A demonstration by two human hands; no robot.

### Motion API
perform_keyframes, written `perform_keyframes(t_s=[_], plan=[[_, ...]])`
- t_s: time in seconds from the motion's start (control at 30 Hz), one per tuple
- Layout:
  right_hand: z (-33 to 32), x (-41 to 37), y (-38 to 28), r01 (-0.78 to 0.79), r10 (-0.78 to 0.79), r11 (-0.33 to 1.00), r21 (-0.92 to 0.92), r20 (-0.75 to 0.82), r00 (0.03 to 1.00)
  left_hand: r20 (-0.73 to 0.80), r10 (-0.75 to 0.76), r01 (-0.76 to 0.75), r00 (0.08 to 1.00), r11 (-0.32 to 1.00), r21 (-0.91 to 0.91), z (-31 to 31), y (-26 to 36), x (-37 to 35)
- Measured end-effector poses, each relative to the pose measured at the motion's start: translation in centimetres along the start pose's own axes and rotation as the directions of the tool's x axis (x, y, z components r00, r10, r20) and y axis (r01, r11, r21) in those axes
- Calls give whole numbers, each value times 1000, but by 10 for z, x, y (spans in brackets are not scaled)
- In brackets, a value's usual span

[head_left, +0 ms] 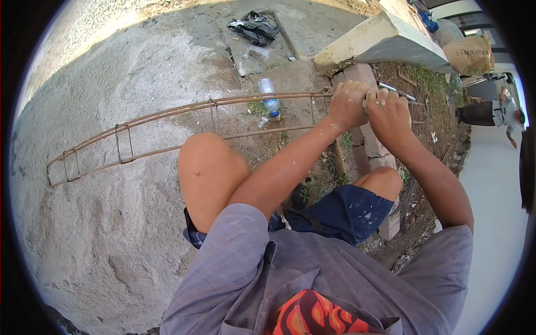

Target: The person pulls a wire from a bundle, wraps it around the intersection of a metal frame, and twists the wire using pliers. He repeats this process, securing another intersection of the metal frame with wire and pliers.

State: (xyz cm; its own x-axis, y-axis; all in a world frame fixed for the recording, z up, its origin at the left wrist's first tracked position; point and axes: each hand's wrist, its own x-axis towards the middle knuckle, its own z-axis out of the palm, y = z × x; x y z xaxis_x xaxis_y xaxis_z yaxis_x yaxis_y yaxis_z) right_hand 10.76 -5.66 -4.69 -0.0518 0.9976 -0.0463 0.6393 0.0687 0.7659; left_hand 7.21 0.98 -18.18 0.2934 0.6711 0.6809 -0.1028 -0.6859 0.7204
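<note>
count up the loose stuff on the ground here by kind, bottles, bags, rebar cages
rebar cage: 1
plastic bottles: 2
black plastic bag: 1
brown sack: 1
total: 5

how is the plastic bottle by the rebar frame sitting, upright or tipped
Tipped, it seems: the plastic bottle lies lengthwise on the ground behind the rebar frame.

Building site; sand, bricks, rebar
</note>
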Motion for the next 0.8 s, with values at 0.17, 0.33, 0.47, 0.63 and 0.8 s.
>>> perform_keyframes(t_s=[0.17, 0.33, 0.47, 0.63, 0.8], plan=[[6, -25, -12, -110, 111, 993, 32, -43, 993, -28, 84, -84, 996, 996, 12, 4, 10, -12], [-5, 14, 17, -18, -24, 966, 256, 157, 987, 2, 27, -27, 1000, 994, 108, 18, -8, -2], [-11, 41, 50, 175, -196, 952, 250, 62, 979, 328, 62, -118, 943, 981, 155, 14, -40, 33], [54, 51, 69, 424, -388, 901, -95, -614, 687, 575, -113, 298, 810, 925, -237, -11, -45, 77], [81, 63, 83, 402, -366, 916, 13, -388, 846, 846, -203, 473, 494, 879, -65, -4, -29, 103]])
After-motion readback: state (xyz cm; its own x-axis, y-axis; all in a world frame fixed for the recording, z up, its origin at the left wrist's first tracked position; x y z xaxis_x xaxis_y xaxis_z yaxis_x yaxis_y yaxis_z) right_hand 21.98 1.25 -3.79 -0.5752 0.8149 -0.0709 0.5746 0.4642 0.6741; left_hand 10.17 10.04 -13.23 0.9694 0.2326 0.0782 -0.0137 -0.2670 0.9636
